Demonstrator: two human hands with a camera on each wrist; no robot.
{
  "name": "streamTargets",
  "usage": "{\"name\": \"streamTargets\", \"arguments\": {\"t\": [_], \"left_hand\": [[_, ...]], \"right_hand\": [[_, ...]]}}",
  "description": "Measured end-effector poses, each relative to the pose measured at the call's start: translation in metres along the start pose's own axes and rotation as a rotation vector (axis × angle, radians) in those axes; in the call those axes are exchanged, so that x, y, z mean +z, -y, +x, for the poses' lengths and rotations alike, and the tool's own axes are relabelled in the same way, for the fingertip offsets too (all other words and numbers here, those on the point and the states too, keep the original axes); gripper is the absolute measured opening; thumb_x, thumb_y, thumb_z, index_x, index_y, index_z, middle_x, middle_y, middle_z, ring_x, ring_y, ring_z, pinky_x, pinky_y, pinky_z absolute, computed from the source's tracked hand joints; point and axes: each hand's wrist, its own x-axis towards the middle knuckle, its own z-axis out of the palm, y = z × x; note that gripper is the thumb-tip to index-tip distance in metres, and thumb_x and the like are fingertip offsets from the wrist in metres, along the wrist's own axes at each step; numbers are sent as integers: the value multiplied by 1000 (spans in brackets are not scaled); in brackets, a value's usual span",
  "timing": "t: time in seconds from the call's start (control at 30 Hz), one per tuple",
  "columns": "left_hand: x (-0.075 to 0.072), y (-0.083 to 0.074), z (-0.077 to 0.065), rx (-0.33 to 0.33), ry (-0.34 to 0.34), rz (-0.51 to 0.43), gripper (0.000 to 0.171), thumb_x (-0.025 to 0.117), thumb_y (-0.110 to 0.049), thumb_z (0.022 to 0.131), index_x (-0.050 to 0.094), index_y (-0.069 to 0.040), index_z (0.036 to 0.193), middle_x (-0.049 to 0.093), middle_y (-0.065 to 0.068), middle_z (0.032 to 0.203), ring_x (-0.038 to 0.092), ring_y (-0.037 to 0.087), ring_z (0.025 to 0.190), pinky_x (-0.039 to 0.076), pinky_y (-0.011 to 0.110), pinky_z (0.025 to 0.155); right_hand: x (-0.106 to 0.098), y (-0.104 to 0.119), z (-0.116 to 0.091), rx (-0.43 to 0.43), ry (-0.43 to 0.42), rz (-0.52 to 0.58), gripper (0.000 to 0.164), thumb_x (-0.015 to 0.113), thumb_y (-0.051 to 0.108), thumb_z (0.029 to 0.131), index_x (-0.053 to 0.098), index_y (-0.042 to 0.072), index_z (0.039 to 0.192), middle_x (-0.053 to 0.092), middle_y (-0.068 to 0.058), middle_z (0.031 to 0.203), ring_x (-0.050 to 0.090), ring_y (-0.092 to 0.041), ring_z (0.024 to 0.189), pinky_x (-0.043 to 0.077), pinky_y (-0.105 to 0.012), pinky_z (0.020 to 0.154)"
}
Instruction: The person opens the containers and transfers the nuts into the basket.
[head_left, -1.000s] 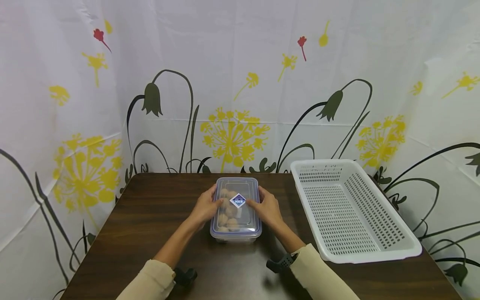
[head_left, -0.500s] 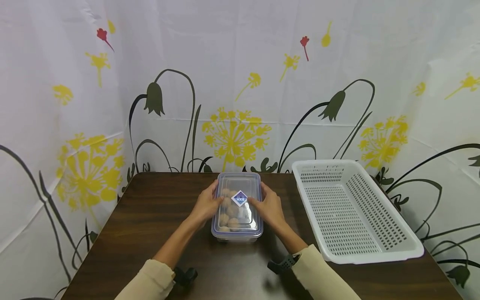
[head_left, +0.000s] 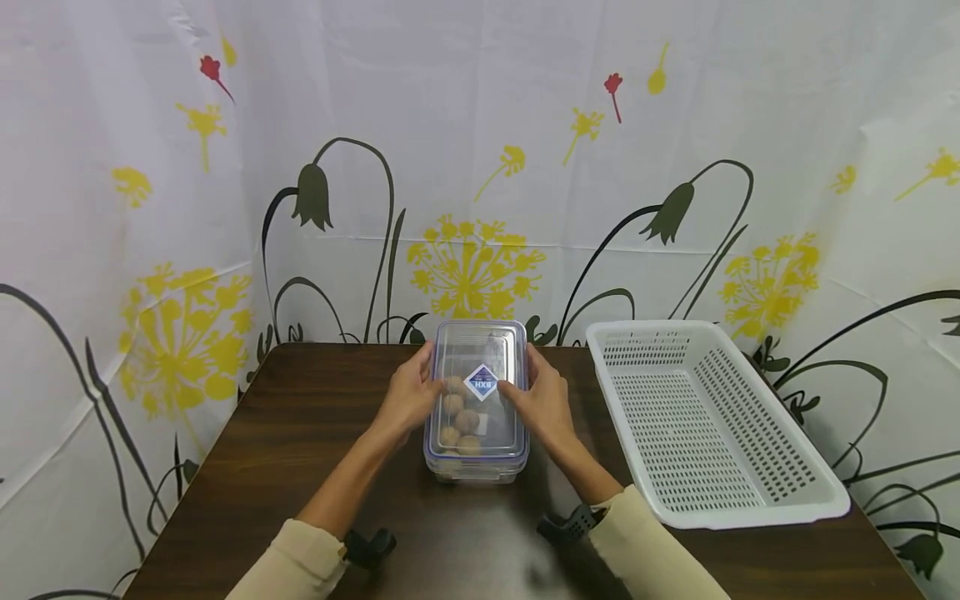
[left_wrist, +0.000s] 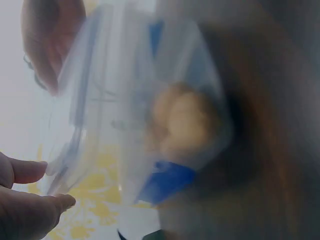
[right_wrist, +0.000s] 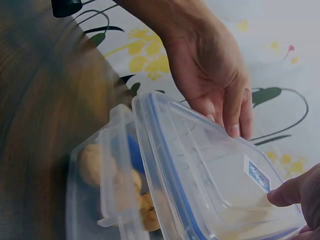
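Gripping the lid [head_left: 495,421] between thumbs and curled fingers, left hand [head_left: 408,396] and right hand [head_left: 543,402] have raised the edge beyond their fingertips, so it seems to be lifting.

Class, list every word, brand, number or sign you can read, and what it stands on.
"BXH": large letters on the diamond sticker on the clear lid.
Smaller print on that sticker: too small to read.
No other text can be made out.
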Motion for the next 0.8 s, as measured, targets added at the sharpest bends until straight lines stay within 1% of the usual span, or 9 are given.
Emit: {"name": "streamTargets", "arguments": {"t": [0.07, 0.17, 0.27, 0.37, 0.5, 0.6, 0.67, 0.73, 0.8], "left_hand": [[-2, -5, 0, 2, -8, -10, 73, 54, 11, 100, 18, 9, 164, 23, 25, 170, 33, 40, 154, 34, 47, 123], [-5, -12, 1, 14, -10, -39, 74, 53, 13, 101, 17, 7, 165, 19, 23, 172, 29, 38, 157, 32, 47, 124], [-6, -18, 1, 24, -18, -46, 76, 54, 12, 102, 15, 5, 166, 19, 21, 173, 28, 36, 158, 33, 44, 124], [-7, -23, 2, 34, -30, -54, 77, 58, 8, 103, 15, 5, 166, 20, 20, 173, 27, 34, 158, 32, 42, 125], [-6, -32, 1, 57, -58, -105, 79, 62, 2, 103, 15, 5, 166, 20, 21, 172, 26, 34, 159, 32, 42, 125], [-4, -37, -1, 90, -87, -169, 79, 63, 1, 103, 16, 4, 167, 23, 21, 173, 28, 34, 159, 34, 44, 124], [-2, -39, -2, 121, -109, -212, 78, 63, 1, 103, 18, 5, 166, 24, 21, 172, 28, 33, 159, 35, 45, 124], [1, -40, -4, 165, -128, -259, 74, 61, 2, 104, 20, 5, 166, 27, 21, 172, 29, 33, 159, 35, 44, 124], [3, -39, -5, 224, -149, -288, 70, 59, 2, 104, 24, 6, 165, 29, 23, 171, 31, 34, 158, 35, 41, 124]], "right_hand": [[-2, 5, 1, -21, -6, 17, 79, 85, 8, 85, 48, -11, 152, 63, -30, 139, 68, -41, 124, 58, -49, 100], [-5, 12, 3, -49, -9, 82, 81, 85, 3, 86, 44, -11, 154, 57, -29, 147, 63, -40, 131, 55, -45, 104], [-8, 17, 5, -84, -27, 124, 83, 86, -1, 85, 43, -10, 155, 53, -27, 152, 59, -39, 135, 53, -43, 106], [-9, 19, 6, -122, -54, 150, 85, 86, -6, 83, 42, -8, 157, 50, -25, 155, 57, -37, 138, 52, -40, 108], [-8, 20, 8, -176, -83, 178, 86, 83, -12, 83, 41, -6, 158, 48, -24, 159, 54, -36, 141, 49, -38, 110], [-7, 21, 8, -220, -104, 201, 85, 81, -14, 84, 40, -7, 159, 47, -25, 159, 51, -36, 144, 47, -39, 113], [-6, 22, 8, -236, -111, 226, 85, 81, -12, 85, 39, -7, 159, 47, -26, 159, 50, -35, 145, 46, -39, 115], [-7, 23, 8, -232, -106, 273, 84, 81, -7, 88, 38, -7, 159, 48, -25, 159, 49, -33, 147, 45, -39, 117], [-8, 25, 7, -204, -92, 325, 84, 82, 2, 91, 36, -4, 161, 48, -22, 160, 48, -31, 148, 44, -40, 118]]}}
